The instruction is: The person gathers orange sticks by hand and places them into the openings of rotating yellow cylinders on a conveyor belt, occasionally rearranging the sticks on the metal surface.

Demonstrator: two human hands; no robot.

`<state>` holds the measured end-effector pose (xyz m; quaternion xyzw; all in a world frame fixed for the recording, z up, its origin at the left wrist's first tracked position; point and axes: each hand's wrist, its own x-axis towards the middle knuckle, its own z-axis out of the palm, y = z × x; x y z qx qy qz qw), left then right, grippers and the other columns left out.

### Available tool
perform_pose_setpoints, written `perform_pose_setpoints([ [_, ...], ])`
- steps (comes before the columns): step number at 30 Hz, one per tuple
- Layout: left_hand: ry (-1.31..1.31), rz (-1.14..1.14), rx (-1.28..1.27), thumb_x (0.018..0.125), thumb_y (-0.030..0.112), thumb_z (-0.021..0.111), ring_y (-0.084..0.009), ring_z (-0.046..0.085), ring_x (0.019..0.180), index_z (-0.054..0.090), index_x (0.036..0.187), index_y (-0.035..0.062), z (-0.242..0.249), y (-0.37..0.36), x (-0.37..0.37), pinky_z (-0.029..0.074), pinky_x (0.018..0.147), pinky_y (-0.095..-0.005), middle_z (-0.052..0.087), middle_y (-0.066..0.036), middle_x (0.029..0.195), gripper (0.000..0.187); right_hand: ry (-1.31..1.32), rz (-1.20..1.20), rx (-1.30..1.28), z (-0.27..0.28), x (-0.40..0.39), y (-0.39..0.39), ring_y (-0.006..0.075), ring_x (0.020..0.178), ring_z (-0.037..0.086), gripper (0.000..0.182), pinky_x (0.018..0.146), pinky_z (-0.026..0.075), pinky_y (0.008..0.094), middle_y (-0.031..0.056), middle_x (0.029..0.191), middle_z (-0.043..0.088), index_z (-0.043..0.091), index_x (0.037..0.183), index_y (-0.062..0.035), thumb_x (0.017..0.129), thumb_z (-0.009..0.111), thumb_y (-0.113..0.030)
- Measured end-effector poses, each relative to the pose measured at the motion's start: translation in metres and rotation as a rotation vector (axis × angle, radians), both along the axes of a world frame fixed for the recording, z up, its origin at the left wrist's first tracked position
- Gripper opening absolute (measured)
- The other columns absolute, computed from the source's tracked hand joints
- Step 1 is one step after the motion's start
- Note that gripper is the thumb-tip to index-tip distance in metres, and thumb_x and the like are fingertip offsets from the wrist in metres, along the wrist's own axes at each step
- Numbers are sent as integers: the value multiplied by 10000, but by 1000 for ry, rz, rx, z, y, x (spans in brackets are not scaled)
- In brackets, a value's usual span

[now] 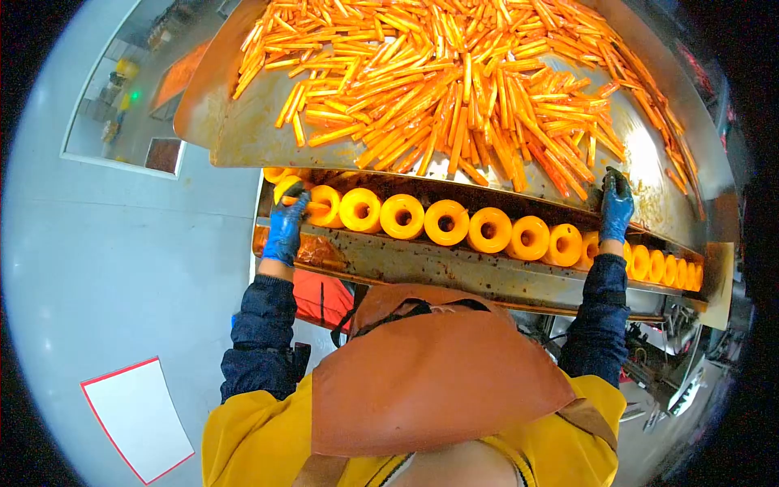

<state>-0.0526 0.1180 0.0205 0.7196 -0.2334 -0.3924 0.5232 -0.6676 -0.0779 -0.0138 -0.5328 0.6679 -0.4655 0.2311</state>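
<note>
My left hand (286,230), in a blue glove with dark-stained fingertips, is at the left end of a row of yellow-orange ring-shaped pieces (402,217). Its fingers are closed around the end of an orange stick (307,204), which lies across the nearest rings. Further right, my right hand (617,207), also blue-gloved, rests at the front lip of a metal tray (251,134). Its fingers stretch up over the lip beside the pile, and I see nothing held in them. A large heap of glossy orange sticks (454,89) spreads over the tray.
A stained metal ledge (438,264) runs in front of the rings, close to my brown apron (438,381). A red bag-like item (320,300) is below the ledge. Machinery parts (665,357) stand at lower right. A red-edged white sheet (138,418) is at lower left.
</note>
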Motion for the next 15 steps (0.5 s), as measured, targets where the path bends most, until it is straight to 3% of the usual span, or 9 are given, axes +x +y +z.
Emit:
perform_pose_setpoints([
  [2,-658,-84,-163,792,142,666,-190,583,898,590,1072,23,-18,-11,0,464,802,-296,616,-80,1012,313,456,13,-124,-4,-1,-1,249,813,618,281,713,483,350,113,968,643,625,1056,-111,898,483,-294],
  [3,-659,-88,-164,792,142,666,-190,583,898,590,1072,23,1,-20,-12,464,802,-296,616,-80,1012,313,494,2,-72,0,4,1,309,888,601,291,755,477,392,130,1016,624,619,1059,-119,898,463,-304],
  [5,-1110,-368,-278,750,170,690,-265,586,943,589,1083,43,39,-44,-38,463,833,-325,612,-127,1057,371,587,-35,-5,17,20,7,311,893,599,286,760,477,390,132,1019,622,620,1056,-125,892,469,-305],
  [7,-830,-581,-215,725,225,697,-318,573,962,596,1089,73,41,-82,-61,459,855,-353,601,-156,1057,408,681,-73,63,25,30,11,313,898,596,281,764,477,389,133,1023,619,620,1053,-132,886,476,-306],
  [9,-1332,-720,-405,740,289,675,-327,572,975,589,1082,82,24,-121,-84,465,849,-387,603,-171,1045,409,734,-75,42,28,31,12,314,891,596,270,766,477,396,132,1010,621,626,1037,-144,869,495,-310],
  [10,-1327,-722,-411,740,289,675,-327,572,975,589,1082,82,29,-131,-106,465,849,-387,603,-171,1045,409,738,-80,43,30,32,13,314,891,596,270,766,477,396,132,1010,621,626,1037,-144,869,495,-310],
  [12,-1365,-780,96,720,336,673,-346,576,976,574,1084,79,53,-146,-145,471,836,-413,601,-181,1061,457,695,-105,34,28,34,13,312,890,598,267,765,479,396,132,1015,620,630,1030,-147,851,517,-310],
  [15,-1428,-843,240,706,346,668,-349,594,937,554,1091,71,36,-176,-151,483,805,-435,609,-209,1019,487,705,-106,44,30,36,13,304,902,597,262,782,475,382,127,1019,621,632,1024,-143,848,517,-299],
])
